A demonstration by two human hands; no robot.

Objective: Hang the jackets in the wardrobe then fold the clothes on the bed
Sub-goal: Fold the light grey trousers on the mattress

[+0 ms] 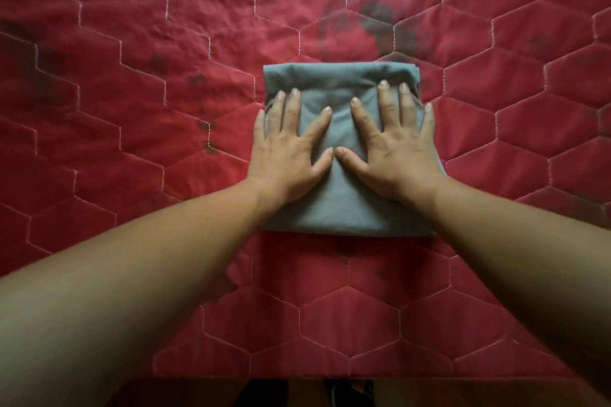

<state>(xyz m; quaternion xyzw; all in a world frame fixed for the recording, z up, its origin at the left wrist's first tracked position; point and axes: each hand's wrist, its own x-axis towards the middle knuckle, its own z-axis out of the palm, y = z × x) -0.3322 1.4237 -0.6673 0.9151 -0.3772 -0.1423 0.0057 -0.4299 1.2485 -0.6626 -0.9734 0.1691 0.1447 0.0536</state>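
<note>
A grey-blue garment [340, 208], folded into a neat rectangle, lies on the red quilted bed cover [132, 109] in the middle of the view. My left hand [291, 145] presses flat on its left half with fingers spread and straight. Pressing flat on the right half is my right hand [393, 149], fingers also spread. The two thumbs nearly touch at the garment's centre. The upper edge of the fold shows a thicker rolled layer. No jackets or wardrobe are in view.
The red cover with hexagon stitching fills the frame and carries dark stains [380, 20] behind the garment and to its left. The bed's near edge [297, 377] runs along the bottom, with dark floor below it.
</note>
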